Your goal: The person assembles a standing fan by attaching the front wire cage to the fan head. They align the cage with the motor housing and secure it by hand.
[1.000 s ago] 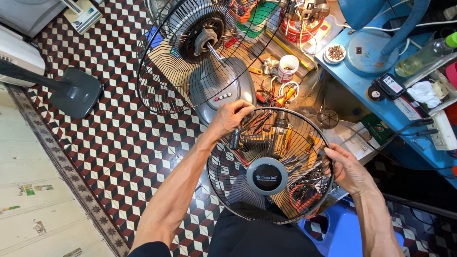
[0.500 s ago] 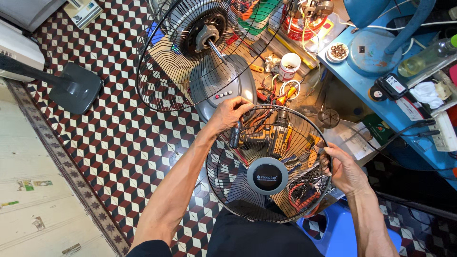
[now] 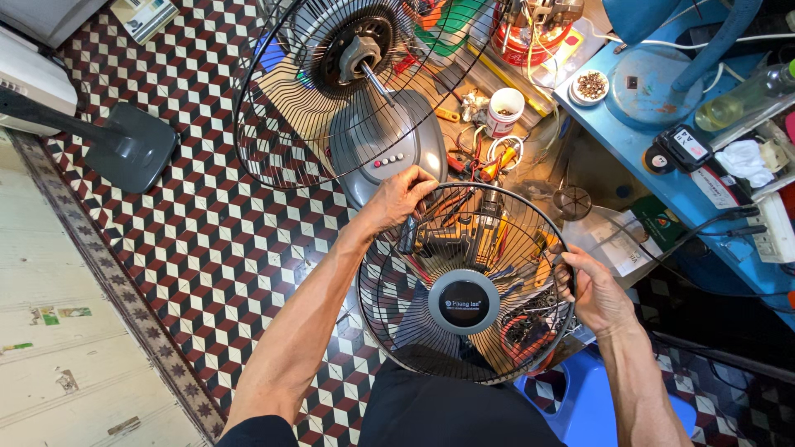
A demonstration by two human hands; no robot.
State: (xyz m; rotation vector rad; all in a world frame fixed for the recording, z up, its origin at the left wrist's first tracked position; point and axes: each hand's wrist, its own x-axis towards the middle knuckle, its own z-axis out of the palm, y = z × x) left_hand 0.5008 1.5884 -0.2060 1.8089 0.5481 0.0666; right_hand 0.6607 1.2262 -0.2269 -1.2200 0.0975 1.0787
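Observation:
I hold a round black wire fan guard (image 3: 513,248) with a grey centre disc (image 3: 464,302) flat above my lap. My left hand (image 3: 402,197) grips its upper left rim. My right hand (image 3: 592,291) grips its right rim. Beyond the guard stands a grey table fan (image 3: 389,136) on the tiled floor, its rear wire cage (image 3: 273,99) attached and its motor shaft (image 3: 364,62) bare, with no blades on it.
Pliers and loose tools (image 3: 484,165) lie on the floor under the guard. A white cup (image 3: 503,110) and small dish (image 3: 591,84) sit near a blue bench (image 3: 662,178). A grey fan base (image 3: 132,147) lies left. A blue stool (image 3: 588,397) is under me.
The guard and both hands have barely moved; the view has shifted slightly, with my right hand a little lower on the rim.

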